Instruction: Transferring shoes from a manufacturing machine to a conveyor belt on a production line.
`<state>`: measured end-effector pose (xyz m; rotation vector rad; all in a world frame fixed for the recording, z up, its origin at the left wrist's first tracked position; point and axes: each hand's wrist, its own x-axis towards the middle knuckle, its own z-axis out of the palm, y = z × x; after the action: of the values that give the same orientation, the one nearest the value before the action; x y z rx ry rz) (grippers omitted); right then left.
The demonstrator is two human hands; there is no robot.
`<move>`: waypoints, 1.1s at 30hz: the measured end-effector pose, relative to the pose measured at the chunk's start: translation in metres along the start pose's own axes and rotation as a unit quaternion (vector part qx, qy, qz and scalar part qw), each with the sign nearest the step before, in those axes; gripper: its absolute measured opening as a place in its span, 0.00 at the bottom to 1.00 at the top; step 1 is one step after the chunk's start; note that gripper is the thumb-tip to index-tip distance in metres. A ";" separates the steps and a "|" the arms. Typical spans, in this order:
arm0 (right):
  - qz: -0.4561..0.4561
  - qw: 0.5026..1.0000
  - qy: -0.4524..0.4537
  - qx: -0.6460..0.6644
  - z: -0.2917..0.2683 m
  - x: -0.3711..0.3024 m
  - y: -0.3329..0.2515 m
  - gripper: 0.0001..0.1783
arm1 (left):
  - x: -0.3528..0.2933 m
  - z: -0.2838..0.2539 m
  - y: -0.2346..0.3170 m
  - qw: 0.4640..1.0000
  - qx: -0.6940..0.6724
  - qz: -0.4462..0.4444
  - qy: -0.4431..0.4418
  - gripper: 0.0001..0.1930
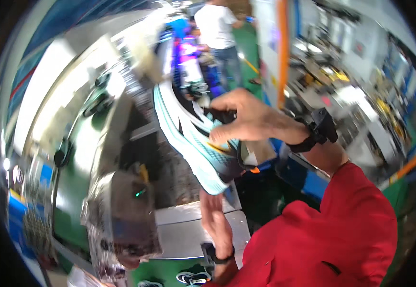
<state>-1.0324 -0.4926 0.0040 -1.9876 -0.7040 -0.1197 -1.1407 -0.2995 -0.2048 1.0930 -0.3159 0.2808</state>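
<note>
Sneaker (white and teal), right hand grasping it, left hand just below, its finger hold unclear.

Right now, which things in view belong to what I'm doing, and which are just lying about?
In use:
- pale-blue shoe, gripped by your right hand
- left hand, below it, contact unclear

Apparently lying about:
- shoe at the lower edge
- dark items on the green surface, too blurred to identify
</note>
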 end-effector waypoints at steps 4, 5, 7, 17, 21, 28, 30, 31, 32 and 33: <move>0.143 0.979 0.138 0.036 -0.049 -0.139 0.055 0.21 | 0.040 0.132 -0.019 0.983 -0.071 -0.109 -0.129 0.38; 0.139 0.970 0.198 0.016 -0.060 -0.172 0.077 0.21 | 0.033 0.164 -0.036 0.976 -0.031 -0.138 -0.168 0.34; 0.247 0.922 0.278 0.108 -0.095 -0.237 0.100 0.26 | 0.022 0.229 -0.073 0.950 -0.103 -0.257 -0.148 0.27; 0.297 0.701 0.648 0.023 -0.222 -0.566 0.188 0.36 | -0.127 0.522 -0.251 0.833 0.011 -0.343 -0.433 0.23; 0.301 0.645 0.702 -0.018 -0.292 -0.684 0.206 0.34 | -0.168 0.639 -0.330 0.785 0.082 -0.397 -0.468 0.34; 0.372 0.540 0.742 -0.144 -0.353 -0.744 0.208 0.30 | -0.177 0.785 -0.526 0.794 0.334 -0.123 -0.492 0.36; 0.400 0.518 0.739 -0.158 -0.360 -0.753 0.213 0.29 | -0.183 0.805 -0.563 0.745 0.419 -0.139 -0.500 0.40; 0.414 0.501 0.743 -0.159 -0.363 -0.754 0.211 0.29 | -0.179 0.817 -0.542 0.708 0.449 -0.179 -0.515 0.43; 0.434 0.490 0.735 -0.177 -0.368 -0.753 0.213 0.30 | -0.187 0.817 -0.577 0.732 0.466 -0.125 -0.480 0.41; 0.452 0.483 0.724 -0.194 -0.375 -0.750 0.217 0.30 | -0.181 0.814 -0.583 0.739 0.480 -0.137 -0.453 0.37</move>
<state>-1.4618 -1.2014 -0.2484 -1.5496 1.5750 -1.1897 -1.1801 -1.2958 -0.4072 2.2649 -0.9282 -0.4683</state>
